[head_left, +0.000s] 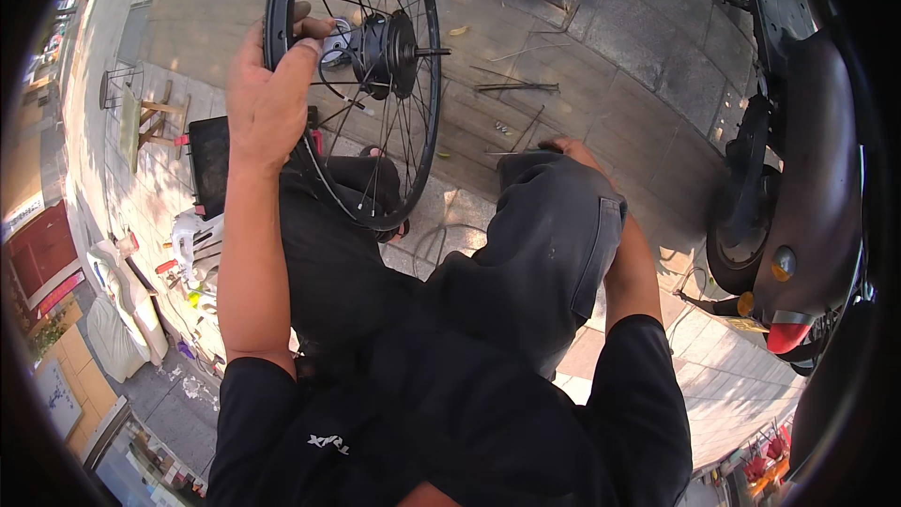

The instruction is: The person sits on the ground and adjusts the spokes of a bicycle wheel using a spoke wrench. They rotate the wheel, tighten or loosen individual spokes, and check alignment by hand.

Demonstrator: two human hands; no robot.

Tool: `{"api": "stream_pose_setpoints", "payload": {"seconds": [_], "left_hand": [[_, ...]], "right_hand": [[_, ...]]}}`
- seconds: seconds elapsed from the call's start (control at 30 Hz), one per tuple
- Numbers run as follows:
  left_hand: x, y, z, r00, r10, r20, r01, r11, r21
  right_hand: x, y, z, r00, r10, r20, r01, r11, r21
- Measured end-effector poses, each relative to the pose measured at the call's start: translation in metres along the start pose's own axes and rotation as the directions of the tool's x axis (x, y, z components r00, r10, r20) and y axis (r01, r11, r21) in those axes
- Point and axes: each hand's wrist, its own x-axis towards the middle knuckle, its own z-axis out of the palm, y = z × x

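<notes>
Head view, paving: we're outdoors on sunlit grey stone paving (648,145), a brown-black scooter (817,150) along its right edge, a black rectangular box (208,169) toward the left.
Spoked wheel: here's the centrepiece, a black-rimmed spoked wheel (375,54) with a black cylindrical hub (404,52), up on edge and leaning, its lower rim by the knees; whether it touches ground, I can't tell.
Left hand: the left hand (267,99) is closed round the rim's left side, thumb and fingers curling in among the spokes.
Right hand: the right hand (563,145) is mostly hidden beyond the right knee (554,183); its grip, I can't tell.
Wheel to hands: left is on it, clearly nearer; the wheel lies leftward of the right hand, well apart, axle pointing that way.
Loose rods: thin dark metal rods (516,87) lie on the paving beyond that knee, small silvery pieces (502,129) close by.
Lettering: white letters (328,443) on the black cloth shirt (422,376); no label I can read on the wheel.
</notes>
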Motion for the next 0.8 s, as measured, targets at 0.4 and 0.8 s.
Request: {"api": "stream_pose_setpoints", "payload": {"seconds": [0.4,0.8], "left_hand": [[0.023,0.007,-0.01,0.992,-0.092,-0.086,0.084,0.993,-0.087],[0.026,0.009,-0.009,0.991,-0.103,-0.091,0.089,0.985,-0.146]], "right_hand": [[0.114,-0.015,-0.007,0.838,-0.279,-0.468,-0.1,0.766,-0.635],[0.121,0.004,-0.039,0.905,-0.418,-0.078,0.099,0.386,-0.917]]}}
